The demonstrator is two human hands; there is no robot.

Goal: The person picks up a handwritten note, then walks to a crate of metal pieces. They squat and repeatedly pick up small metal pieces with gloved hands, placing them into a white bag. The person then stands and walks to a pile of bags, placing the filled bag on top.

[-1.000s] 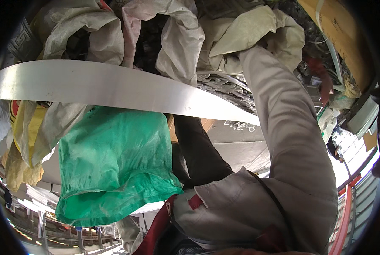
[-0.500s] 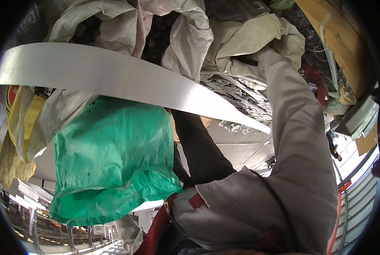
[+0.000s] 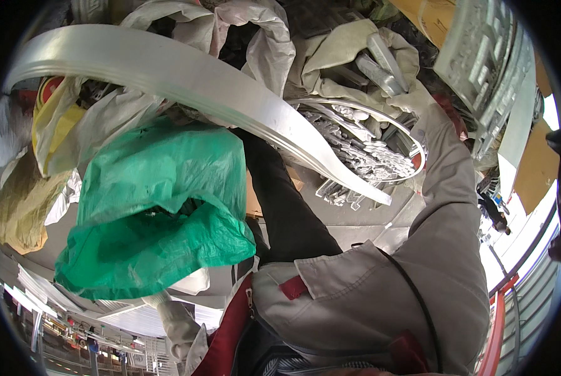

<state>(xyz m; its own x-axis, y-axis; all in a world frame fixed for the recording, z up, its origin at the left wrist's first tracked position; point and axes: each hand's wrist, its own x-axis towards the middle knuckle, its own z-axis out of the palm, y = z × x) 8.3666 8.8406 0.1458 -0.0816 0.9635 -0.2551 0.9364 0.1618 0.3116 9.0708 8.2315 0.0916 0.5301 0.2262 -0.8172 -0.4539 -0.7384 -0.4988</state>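
My right hand, in a pale glove, is closed at the lower ends of short silver metal profiles in the mouth of a beige woven sack. Its fingers are partly hidden. At the lower left, my gloved left hand grips the rim of a green woven sack, with its fingertips behind the plastic. The mouth of this sack gapes towards me, with something dark inside. A long, wide silver strip crosses above it, curving from the far left down to the middle.
Below the beige sack lies a heap of silver metal pieces, with a thin curved strip around it. A stack of metal profiles stands close at the upper right, beside cardboard. Other woven sacks line the far side.
The right hand has come out of the beige sack, and the metal profiles now show there. The green sack's mouth has opened wider. My view has shifted, bringing the right-hand stack into sight.
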